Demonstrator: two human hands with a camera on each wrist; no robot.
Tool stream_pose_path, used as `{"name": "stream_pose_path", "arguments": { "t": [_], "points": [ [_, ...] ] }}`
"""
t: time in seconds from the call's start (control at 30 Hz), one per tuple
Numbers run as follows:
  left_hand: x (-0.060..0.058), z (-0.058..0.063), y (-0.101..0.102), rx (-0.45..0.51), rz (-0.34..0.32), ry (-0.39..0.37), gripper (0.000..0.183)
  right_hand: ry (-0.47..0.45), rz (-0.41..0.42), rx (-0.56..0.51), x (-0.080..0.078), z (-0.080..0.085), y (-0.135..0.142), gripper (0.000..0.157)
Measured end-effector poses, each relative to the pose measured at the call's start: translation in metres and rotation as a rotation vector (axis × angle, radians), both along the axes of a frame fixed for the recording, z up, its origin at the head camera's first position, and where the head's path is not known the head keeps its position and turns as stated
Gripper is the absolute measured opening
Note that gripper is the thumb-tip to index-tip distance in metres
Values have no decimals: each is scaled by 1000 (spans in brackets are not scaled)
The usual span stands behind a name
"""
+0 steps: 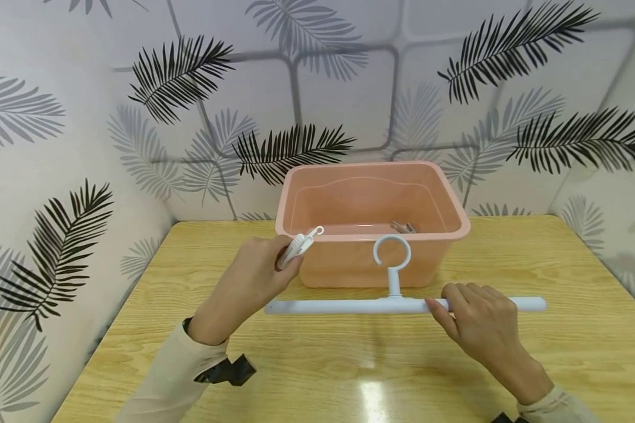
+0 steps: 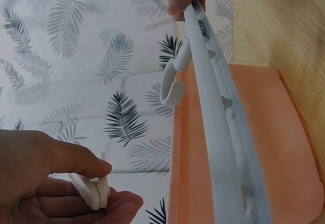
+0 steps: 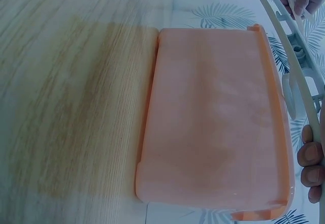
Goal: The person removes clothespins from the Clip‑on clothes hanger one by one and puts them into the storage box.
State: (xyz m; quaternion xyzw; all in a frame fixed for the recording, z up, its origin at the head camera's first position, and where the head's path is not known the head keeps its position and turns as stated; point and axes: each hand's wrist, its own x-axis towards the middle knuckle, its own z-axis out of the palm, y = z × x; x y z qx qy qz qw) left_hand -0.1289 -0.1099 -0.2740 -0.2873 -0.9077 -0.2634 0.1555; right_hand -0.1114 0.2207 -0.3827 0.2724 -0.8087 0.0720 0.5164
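Observation:
My left hand (image 1: 246, 282) pinches a small white plastic clip with a hooked end (image 1: 296, 249) between thumb and fingers, in front of the bin's left corner. In the left wrist view the clip (image 2: 91, 191) lies across the curled fingers under the thumb. A white straight-bar hanger (image 1: 338, 306) with a round open hook on top is held level above the table. My right hand (image 1: 481, 320) grips the bar right of its middle, thumb in front. The left wrist view shows the bar's hollow underside with small ribs along it.
A pink plastic bin (image 1: 367, 264) stands on the wooden table (image 1: 307, 370) behind the hanger. Inside it, near the front right, lie small greyish clip-like pieces (image 1: 404, 227). A leaf-patterned wall covering (image 1: 344, 106) rises behind and at both sides.

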Motion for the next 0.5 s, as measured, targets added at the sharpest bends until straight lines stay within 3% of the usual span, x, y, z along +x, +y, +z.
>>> {"name": "stream_pose_path", "arguments": {
  "t": [0.27, 0.5],
  "points": [
    [-12, 4, 5, -19, -1, 19, 27, -7, -9, -1, -1, -1, 2, 60],
    [-21, 6, 7, -29, 18, -25, 23, -24, -17, -4, 0, -5, 5, 60]
  ]
}}
